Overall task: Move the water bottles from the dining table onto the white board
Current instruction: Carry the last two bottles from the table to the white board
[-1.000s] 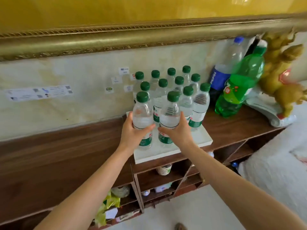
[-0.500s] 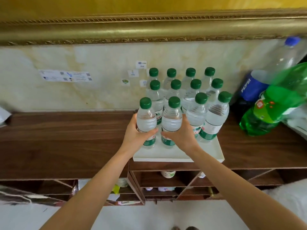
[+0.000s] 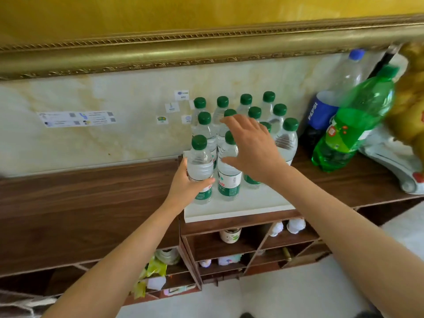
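1. Water bottles (image 3: 230,134), green caps and green-white labels, stand upright in rows on the white board (image 3: 238,210).
2. Left hand (image 3: 185,187) grips the front-left bottle (image 3: 200,166).
3. Right hand (image 3: 252,148) hovers spread open, holding nothing.
4. A blue "PEPSI" bottle (image 3: 321,111) stands right of the board.

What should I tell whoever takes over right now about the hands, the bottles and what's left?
Left hand: grips the front-left water bottle, standing on the white board.
Right hand: open, fingers spread above the bottle cluster, holding nothing.
Done: twelve green-capped bottles stand upright on the board in rows.
Left: let go of the front-left bottle; the dining table is out of view, so check it for more.
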Demonstrator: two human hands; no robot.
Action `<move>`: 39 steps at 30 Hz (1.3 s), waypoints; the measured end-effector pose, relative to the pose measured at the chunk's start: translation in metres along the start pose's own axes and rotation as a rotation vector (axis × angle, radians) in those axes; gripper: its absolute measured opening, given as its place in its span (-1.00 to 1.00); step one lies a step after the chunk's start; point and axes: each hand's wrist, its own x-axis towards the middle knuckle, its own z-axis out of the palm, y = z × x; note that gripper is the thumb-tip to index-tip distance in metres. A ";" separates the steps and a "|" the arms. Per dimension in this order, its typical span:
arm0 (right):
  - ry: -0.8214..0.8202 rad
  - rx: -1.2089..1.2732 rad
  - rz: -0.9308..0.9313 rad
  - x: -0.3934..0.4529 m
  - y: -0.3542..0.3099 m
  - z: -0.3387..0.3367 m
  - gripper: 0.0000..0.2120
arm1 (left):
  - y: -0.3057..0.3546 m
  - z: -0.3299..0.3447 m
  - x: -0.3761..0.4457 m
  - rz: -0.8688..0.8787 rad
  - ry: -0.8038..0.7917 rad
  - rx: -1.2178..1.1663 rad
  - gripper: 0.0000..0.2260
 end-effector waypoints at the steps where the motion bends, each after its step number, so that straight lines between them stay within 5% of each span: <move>1: -0.080 -0.090 -0.034 0.006 -0.001 0.002 -0.20 | 0.001 -0.001 -0.001 0.001 -0.008 0.011 -0.44; 4: -0.239 -0.285 -0.099 0.013 -0.001 0.014 -0.20 | 0.000 -0.006 -0.004 -0.022 -0.048 0.080 -0.42; 13: -0.257 -0.338 -0.133 0.025 0.015 0.019 -0.29 | -0.013 -0.014 -0.006 -0.040 -0.056 0.244 -0.34; 21: -0.174 -0.382 -0.179 0.028 0.026 0.026 -0.32 | -0.013 -0.006 -0.003 -0.014 0.002 0.228 -0.42; 31: 0.025 -0.318 -0.122 0.013 0.041 0.032 -0.05 | -0.003 0.021 0.007 -0.026 0.105 0.139 -0.41; 39: 0.012 -0.348 -0.124 0.014 0.042 0.035 -0.05 | -0.004 0.022 0.009 -0.019 0.099 0.148 -0.40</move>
